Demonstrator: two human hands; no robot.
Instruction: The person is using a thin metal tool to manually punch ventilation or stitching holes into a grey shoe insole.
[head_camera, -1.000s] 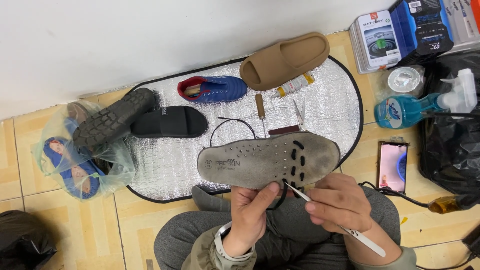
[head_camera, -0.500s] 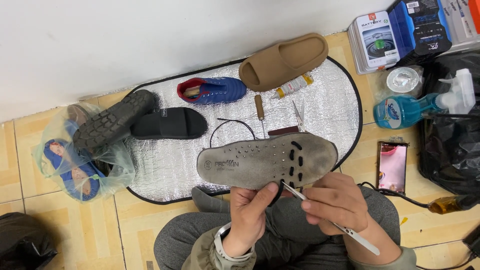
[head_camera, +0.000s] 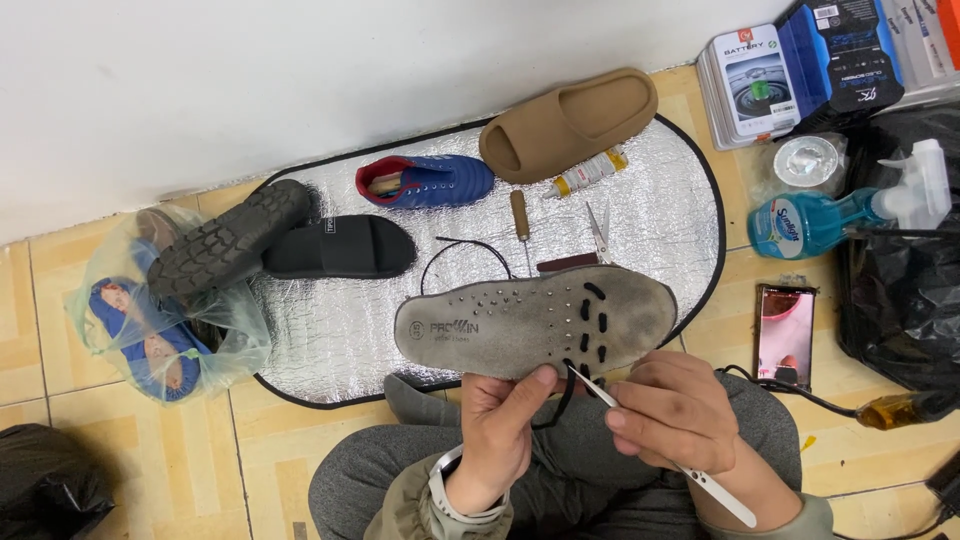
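Head view shows your left hand (head_camera: 500, 425) pinching the near edge of the grey insole (head_camera: 535, 322), a light, bendy piece that sags beyond the pinch, so hold beside the stitch holes while your right hand (head_camera: 672, 410) grips the white tool (head_camera: 715, 488).
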